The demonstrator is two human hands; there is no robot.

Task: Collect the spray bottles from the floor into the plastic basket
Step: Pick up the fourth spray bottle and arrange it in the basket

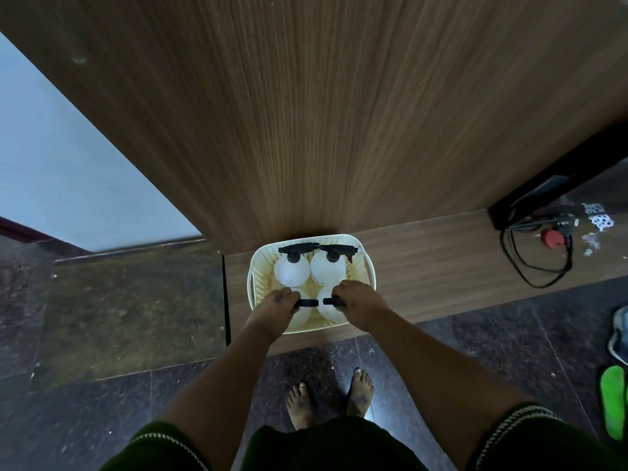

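A cream plastic basket stands on a low wooden ledge against a tall wooden panel. Inside it stand several white spray bottles with black trigger heads. Two are at the back: one on the left and one on the right. Two more are at the front. My left hand is closed around the head of the front left bottle. My right hand is closed around the head of the front right bottle. Both front bottles sit upright within the basket, their nozzles pointing at each other.
The wooden panel rises right behind the basket. A black cable and a red plug lie on the ledge to the right. A green sandal and a shoe sit on the dark tile floor at right. My bare feet stand below the basket.
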